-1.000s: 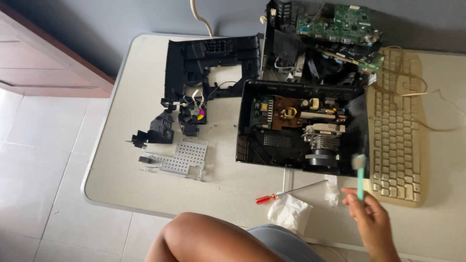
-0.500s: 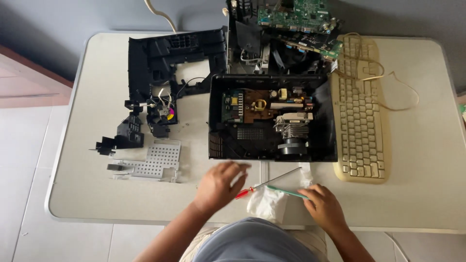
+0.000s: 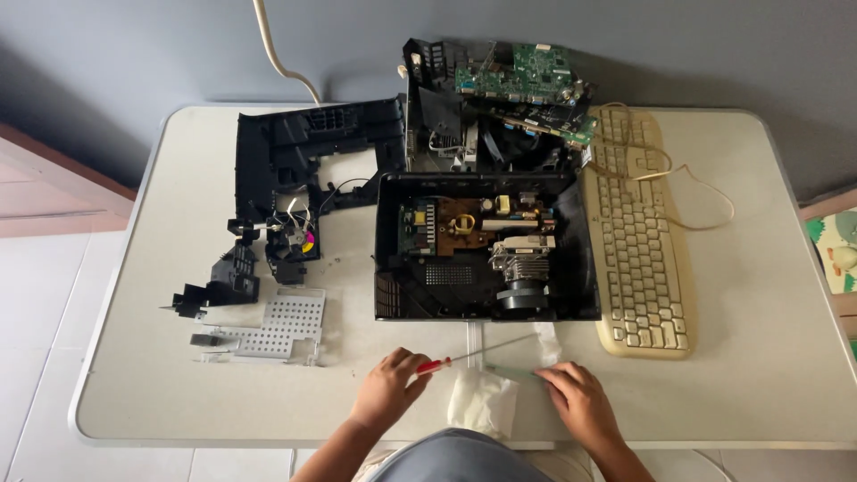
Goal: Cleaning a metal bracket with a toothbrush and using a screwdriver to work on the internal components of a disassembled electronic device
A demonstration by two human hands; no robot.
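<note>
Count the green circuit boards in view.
2, maybe more hidden. One green circuit board lies atop the black parts at the table's far edge; a smaller green board sits in the open black casing, left of the brown board.

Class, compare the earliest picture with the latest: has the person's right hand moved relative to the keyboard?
Yes. The right hand has moved leftward, from below the keyboard's near end to the table edge left of it, beside the white cloth.

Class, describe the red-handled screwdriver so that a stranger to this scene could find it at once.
Start at the open black device case in the middle of the table. On the table just in front of it, the left hand grips the screwdriver. Its red handle and thin metal shaft distinguish it from the pale green tool beside it.
</note>
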